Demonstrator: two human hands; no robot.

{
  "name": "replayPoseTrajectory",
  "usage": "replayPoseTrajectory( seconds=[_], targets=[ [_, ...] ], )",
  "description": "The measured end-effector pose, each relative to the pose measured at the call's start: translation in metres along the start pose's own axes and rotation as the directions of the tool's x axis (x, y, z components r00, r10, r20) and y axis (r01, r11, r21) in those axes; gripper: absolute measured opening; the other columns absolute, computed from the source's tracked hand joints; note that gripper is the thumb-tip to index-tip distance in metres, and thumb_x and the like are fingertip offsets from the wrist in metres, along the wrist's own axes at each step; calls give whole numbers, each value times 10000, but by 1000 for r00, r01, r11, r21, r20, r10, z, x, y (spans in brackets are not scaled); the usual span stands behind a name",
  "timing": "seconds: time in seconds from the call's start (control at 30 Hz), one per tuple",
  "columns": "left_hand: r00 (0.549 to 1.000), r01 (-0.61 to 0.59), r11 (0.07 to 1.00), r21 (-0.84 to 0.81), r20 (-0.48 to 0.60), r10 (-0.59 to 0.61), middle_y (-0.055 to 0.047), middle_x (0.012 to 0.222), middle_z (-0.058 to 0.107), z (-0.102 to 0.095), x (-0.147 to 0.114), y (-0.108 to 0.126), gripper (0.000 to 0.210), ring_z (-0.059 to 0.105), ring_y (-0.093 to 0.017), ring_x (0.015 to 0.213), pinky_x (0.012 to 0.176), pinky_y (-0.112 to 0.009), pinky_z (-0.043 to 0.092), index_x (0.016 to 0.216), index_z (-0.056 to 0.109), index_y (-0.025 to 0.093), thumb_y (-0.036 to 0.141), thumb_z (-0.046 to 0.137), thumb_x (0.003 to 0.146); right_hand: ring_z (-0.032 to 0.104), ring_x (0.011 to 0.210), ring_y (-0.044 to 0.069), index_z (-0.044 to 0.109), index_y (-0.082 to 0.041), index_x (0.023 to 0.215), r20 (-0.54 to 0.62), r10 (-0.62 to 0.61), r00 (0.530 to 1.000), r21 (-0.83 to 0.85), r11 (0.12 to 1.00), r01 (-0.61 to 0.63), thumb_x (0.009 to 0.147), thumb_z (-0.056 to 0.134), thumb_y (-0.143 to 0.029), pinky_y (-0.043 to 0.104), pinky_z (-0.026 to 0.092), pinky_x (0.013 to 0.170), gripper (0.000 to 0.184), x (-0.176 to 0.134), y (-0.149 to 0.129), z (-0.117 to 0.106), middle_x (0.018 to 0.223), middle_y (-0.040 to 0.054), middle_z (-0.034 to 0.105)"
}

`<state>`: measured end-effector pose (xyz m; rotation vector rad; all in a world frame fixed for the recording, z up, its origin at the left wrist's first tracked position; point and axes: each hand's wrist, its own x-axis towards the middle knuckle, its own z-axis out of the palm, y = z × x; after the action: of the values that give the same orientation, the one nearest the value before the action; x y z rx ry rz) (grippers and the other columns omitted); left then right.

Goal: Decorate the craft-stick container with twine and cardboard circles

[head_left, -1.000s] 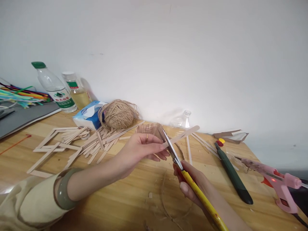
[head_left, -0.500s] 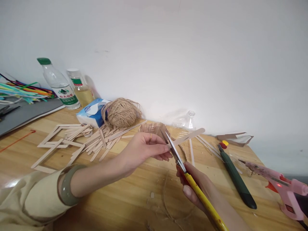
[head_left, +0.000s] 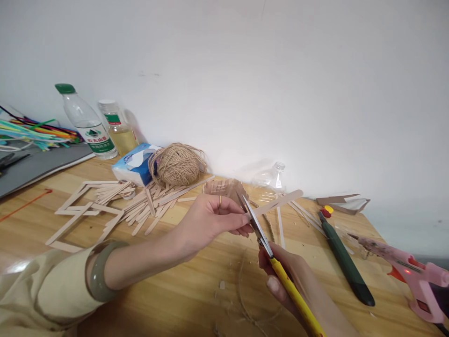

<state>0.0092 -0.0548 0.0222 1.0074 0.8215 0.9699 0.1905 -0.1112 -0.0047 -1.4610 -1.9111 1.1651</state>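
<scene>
Between the thumb and fingers of my left hand (head_left: 213, 217) is the near end of a wooden craft stick (head_left: 277, 202), which points away to the upper right. My right hand (head_left: 289, 274) grips yellow-handled scissors (head_left: 261, 234). Their blades are slightly apart and cross the stick just beside my left fingertips. Behind the hands, a woven twine-trimmed basket-like piece (head_left: 224, 187) is partly hidden, with a braided cord hanging from it. Loose twine (head_left: 242, 290) lies on the table below.
A twine ball (head_left: 178, 164), tissue pack (head_left: 135, 164) and heaped craft sticks (head_left: 140, 210) lie left, near two bottles (head_left: 93, 133). To the right are a dark green cutter (head_left: 345, 260), a pink glue gun (head_left: 403, 267) with a red light, and a clear cut bottle top (head_left: 275, 175).
The craft stick's far end has shifted slightly right and down. My right hand and the scissors have tilted and moved a little; my left hand has barely moved.
</scene>
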Motion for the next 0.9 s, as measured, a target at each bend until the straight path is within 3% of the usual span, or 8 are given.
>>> replayPoseTrajectory(
  seconds=[0.2,0.4,0.67,0.77,0.9],
  targets=[
    [1000,-12,1000,19,3,12,-19,568,686,1,-1,2,71,641,-124,565,618,-240,521,593,689,151,140,683,662,220,550,118,363,-215,677,-7,-7,1000,-18,1000,7,732,308,-794,266,149,489,584,-1,-1,-1,597,-62,252],
    [1000,-25,997,76,1,25,-26,568,685,-1,-1,1,70,634,-129,560,606,-244,510,588,691,154,159,683,657,220,548,113,344,-217,651,12,37,999,-32,999,-36,733,460,-697,266,149,491,500,0,-2,-4,584,-65,252],
    [1000,-2,996,90,22,0,-21,551,677,-1,-1,4,89,619,-116,543,589,-228,503,565,691,159,152,673,652,425,644,180,480,-210,918,61,-16,998,-68,997,20,809,355,-638,278,343,556,459,-4,0,-9,728,13,455],
    [1000,4,994,106,28,-7,-23,560,682,-2,-2,4,86,623,-116,549,594,-227,505,571,692,159,155,677,656,452,664,187,502,-209,971,44,-30,999,-43,999,32,799,352,-681,285,372,572,524,-3,10,-7,759,27,481],
    [999,10,995,99,30,-13,-19,561,683,-1,-3,4,74,621,-106,550,595,-212,503,583,695,153,156,680,655,381,517,131,540,-209,884,97,-48,994,138,990,35,680,347,-831,251,340,460,683,4,28,1,664,-6,440]
  ],
)
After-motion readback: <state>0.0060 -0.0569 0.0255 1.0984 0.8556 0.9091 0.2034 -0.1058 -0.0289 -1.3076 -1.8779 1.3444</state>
